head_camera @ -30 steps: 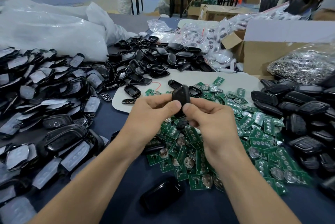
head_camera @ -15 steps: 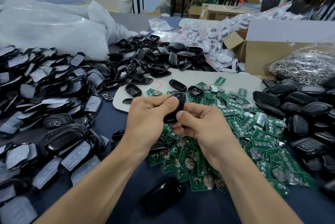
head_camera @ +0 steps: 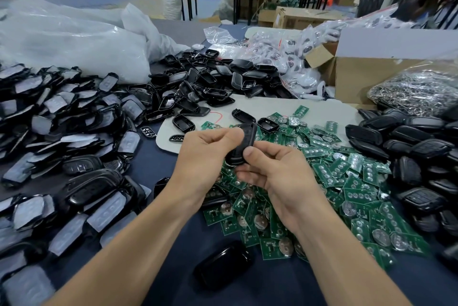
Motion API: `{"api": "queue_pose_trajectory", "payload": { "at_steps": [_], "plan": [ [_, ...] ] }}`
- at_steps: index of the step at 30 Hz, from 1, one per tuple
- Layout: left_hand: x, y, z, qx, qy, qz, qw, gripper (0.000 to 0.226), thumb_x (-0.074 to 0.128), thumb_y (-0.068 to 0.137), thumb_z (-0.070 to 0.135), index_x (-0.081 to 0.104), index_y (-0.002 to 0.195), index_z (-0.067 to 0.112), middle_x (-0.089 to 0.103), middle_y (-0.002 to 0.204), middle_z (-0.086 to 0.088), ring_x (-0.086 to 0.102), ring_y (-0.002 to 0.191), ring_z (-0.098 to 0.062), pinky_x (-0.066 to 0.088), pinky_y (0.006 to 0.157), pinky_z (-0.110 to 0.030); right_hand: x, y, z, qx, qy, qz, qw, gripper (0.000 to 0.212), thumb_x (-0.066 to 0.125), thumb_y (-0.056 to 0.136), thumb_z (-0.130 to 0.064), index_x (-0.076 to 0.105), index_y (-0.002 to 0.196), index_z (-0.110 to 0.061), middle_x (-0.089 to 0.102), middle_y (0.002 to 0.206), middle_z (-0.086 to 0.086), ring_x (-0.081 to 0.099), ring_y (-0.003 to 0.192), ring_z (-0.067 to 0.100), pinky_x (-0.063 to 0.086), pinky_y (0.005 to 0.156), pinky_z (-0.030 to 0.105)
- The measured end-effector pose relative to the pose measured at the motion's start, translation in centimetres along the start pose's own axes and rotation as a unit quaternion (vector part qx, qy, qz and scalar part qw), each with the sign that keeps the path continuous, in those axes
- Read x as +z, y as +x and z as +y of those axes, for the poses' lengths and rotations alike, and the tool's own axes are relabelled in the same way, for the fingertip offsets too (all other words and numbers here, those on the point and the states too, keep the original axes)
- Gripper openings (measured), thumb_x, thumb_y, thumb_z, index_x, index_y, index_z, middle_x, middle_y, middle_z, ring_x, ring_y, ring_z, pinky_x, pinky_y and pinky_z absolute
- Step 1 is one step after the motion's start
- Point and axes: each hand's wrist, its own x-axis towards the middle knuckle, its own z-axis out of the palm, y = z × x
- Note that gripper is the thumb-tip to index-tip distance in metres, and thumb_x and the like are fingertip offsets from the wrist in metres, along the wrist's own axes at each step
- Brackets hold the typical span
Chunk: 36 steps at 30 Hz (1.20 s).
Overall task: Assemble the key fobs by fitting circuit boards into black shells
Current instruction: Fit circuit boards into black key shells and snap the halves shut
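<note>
A black key fob shell (head_camera: pixel 244 146) is held up over the table between both hands, tilted with its top end away from me. My left hand (head_camera: pixel 207 157) grips its left side with curled fingers. My right hand (head_camera: pixel 275 174) pinches its lower end, thumb on top. Whether a board sits inside the shell is hidden. A heap of green circuit boards (head_camera: pixel 329 182) with coin cells lies under and right of the hands. Empty black shells (head_camera: pixel 210 82) are piled behind.
Shells with grey film (head_camera: pixel 62 112) cover the left of the table. Closed black fobs (head_camera: pixel 411 152) are stacked at the right. One glossy black fob (head_camera: pixel 223 268) lies near me. Behind stand white plastic bags (head_camera: pixel 74 40), a cardboard box (head_camera: pixel 371 73) and a bag of metal rings (head_camera: pixel 416 90).
The fob has tipped from upright to slanted and dropped slightly. My right thumb has slid from its middle to its lower end, and both hands have closed tighter around it.
</note>
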Motion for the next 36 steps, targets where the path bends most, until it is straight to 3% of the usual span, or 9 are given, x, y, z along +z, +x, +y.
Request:
{"api": "queue_pose_trajectory", "payload": {
  "at_steps": [8, 11, 13, 19, 22, 26, 29, 32, 36],
  "plan": [
    [-0.2, -0.3, -0.2, 0.05, 0.064, 0.002, 0.997, 0.041, 0.067, 0.1, 0.018, 0.082, 0.073, 0.045, 0.079, 0.082, 0.016, 0.072, 0.081, 0.007, 0.05, 0.07, -0.006, -0.6, 0.2, 0.1, 0.008, -0.075, -0.019, 0.997, 0.017, 0.07, 0.094, 0.0, 0.073, 0.111, 0.002, 0.074, 0.097, 0.028, 0.071, 0.068, 0.021, 0.063, 0.068, 0.03],
    [-0.3, -0.1, -0.3, 0.013, 0.075, 0.024, 0.997, 0.037, 0.064, 0.102, 0.035, 0.081, 0.069, 0.033, 0.076, 0.072, 0.01, 0.069, 0.066, -0.008, 0.057, 0.069, -0.025, -1.3, 0.3, -0.7, 0.052, -0.074, -0.024, 0.996, 0.022, 0.069, 0.094, -0.002, 0.069, 0.115, 0.004, 0.078, 0.092, 0.02, 0.072, 0.067, 0.02, 0.06, 0.063, 0.025],
    [-0.8, 0.2, -0.3, -0.003, 0.035, 0.061, 0.998, 0.029, 0.066, 0.102, 0.034, 0.083, 0.079, 0.028, 0.081, 0.085, 0.002, 0.077, 0.08, -0.015, 0.063, 0.086, -0.036, -2.5, 0.2, -2.1, 0.07, -0.072, -0.02, 0.995, 0.026, 0.069, 0.09, -0.004, 0.067, 0.115, 0.005, 0.079, 0.088, 0.015, 0.073, 0.068, 0.019, 0.059, 0.06, 0.023],
    [-2.9, 0.8, -0.1, 0.002, 0.02, 0.166, 0.986, 0.024, 0.067, 0.1, 0.028, 0.082, 0.082, 0.031, 0.081, 0.085, 0.01, 0.077, 0.085, -0.007, 0.06, 0.091, -0.034, -6.8, -1.0, -7.1, -0.085, 0.256, 0.062, 0.961, 0.062, 0.068, 0.093, -0.045, 0.054, 0.139, -0.007, 0.072, 0.131, 0.01, 0.072, 0.114, 0.025, 0.06, 0.092, 0.033],
    [-3.3, 1.3, -0.3, 0.002, 0.004, 0.216, 0.976, 0.028, 0.067, 0.098, 0.03, 0.082, 0.074, 0.033, 0.08, 0.082, 0.01, 0.077, 0.084, -0.006, 0.06, 0.089, -0.034, -4.8, 0.7, -6.5, -0.065, 0.11, 0.096, 0.987, 0.061, 0.068, 0.091, -0.045, 0.05, 0.142, -0.016, 0.07, 0.13, 0.008, 0.071, 0.115, 0.025, 0.061, 0.094, 0.04],
    [-4.2, 2.2, -0.6, -0.015, -0.049, 0.29, 0.956, 0.028, 0.068, 0.094, 0.028, 0.082, 0.073, 0.038, 0.079, 0.081, 0.015, 0.076, 0.081, -0.004, 0.056, 0.072, -0.021, 0.8, 4.4, -5.0, -0.07, -0.193, 0.112, 0.972, 0.026, 0.074, 0.094, -0.022, 0.069, 0.119, -0.029, 0.072, 0.118, -0.005, 0.069, 0.1, 0.007, 0.056, 0.087, 0.028],
    [-4.7, 2.8, -1.0, -0.018, -0.049, 0.336, 0.94, 0.018, 0.065, 0.097, 0.027, 0.082, 0.093, 0.031, 0.075, 0.074, 0.024, 0.066, 0.064, 0.008, 0.049, 0.058, -0.009, 4.5, 7.9, -3.9, -0.109, -0.422, 0.044, 0.899, 0.038, 0.07, 0.09, -0.01, 0.071, 0.124, -0.027, 0.073, 0.12, -0.008, 0.065, 0.089, -0.002, 0.051, 0.077, 0.02],
    [-5.3, 3.3, -1.3, -0.019, -0.057, 0.368, 0.928, 0.018, 0.063, 0.098, 0.023, 0.077, 0.104, 0.033, 0.07, 0.065, 0.028, 0.058, 0.052, 0.013, 0.041, 0.05, -0.003, 8.5, 10.7, -2.4, -0.129, -0.561, -0.021, 0.817, 0.033, 0.061, 0.092, -0.004, 0.078, 0.112, -0.023, 0.074, 0.12, -0.001, 0.069, 0.098, 0.013, 0.051, 0.082, 0.017],
    [-6.1, 3.8, -0.9, -0.032, -0.084, 0.396, 0.914, 0.028, 0.062, 0.096, 0.021, 0.077, 0.121, 0.023, 0.076, 0.105, 0.014, 0.069, 0.093, 0.004, 0.055, 0.091, -0.022, 12.5, 12.5, 0.2, -0.143, -0.677, -0.05, 0.72, 0.017, 0.07, 0.091, -0.03, 0.076, 0.104, -0.02, 0.073, 0.104, 0.005, 0.066, 0.1, 0.027, 0.046, 0.075, 0.029]
  ]
}}
